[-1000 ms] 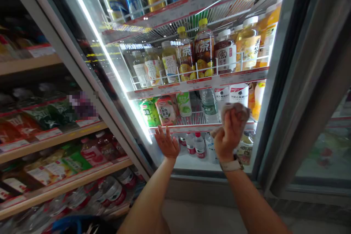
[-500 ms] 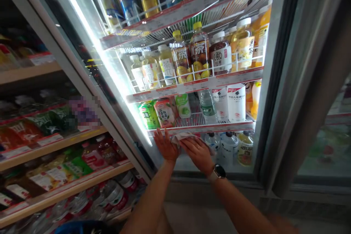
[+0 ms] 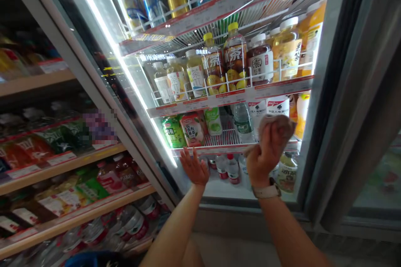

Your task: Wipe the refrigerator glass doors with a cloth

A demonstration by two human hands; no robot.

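My left hand (image 3: 194,168) has its fingers spread, close to the glass door in front of the cooler's lower shelf edge (image 3: 216,149). Higher and to the right, my right hand (image 3: 266,154) is closed on a crumpled greyish cloth (image 3: 278,127). The cloth covers part of a white-labelled bottle (image 3: 277,106). Behind the left hand stand a green drink bottle (image 3: 171,132) and a red-labelled drink bottle (image 3: 192,128). Whether either hand touches the glass I cannot tell.
A lit drinks cooler with several shelves of bottles and cans fills the middle. Wooden shelves (image 3: 103,160) of bottles stand at the left. A dark metal door frame (image 3: 338,133) runs down the right. Something blue (image 3: 81,258) shows at the bottom left.
My right hand has moved up and right with the cloth, away from my left hand, and has bunched it. The left hand has stayed nearly in place.
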